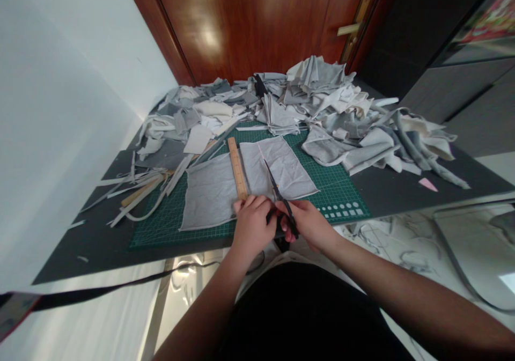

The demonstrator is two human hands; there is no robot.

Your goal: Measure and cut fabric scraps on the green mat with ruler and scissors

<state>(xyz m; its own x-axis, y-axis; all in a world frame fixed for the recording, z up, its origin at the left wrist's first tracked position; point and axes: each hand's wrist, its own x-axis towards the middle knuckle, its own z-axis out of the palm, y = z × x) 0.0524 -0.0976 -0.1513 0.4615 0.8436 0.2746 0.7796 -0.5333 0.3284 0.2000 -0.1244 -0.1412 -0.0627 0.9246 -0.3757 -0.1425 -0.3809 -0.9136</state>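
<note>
My right hand [306, 220] is closed around the black handles of a pair of scissors [273, 181]. Their blades point away from me, over the right-hand grey cloth piece [295, 170]. Just left of the scissors, my left hand [255, 221] has its fingers curled over the near end of a wooden ruler [237, 169]. What lies under its fingertips is hidden. The ruler runs away from me, between the right-hand piece and a second grey cloth piece [209, 194]. Both pieces lie flat but creased on a green cutting mat [161, 227].
Heaped grey and white fabric scraps [281, 101] line the back of the dark table [402, 194]. Narrow strips [148, 189] lie at the left, and a small pink piece [428, 184] at the right. Behind is a wooden door [249, 23]; a white wall [72, 109] stands left.
</note>
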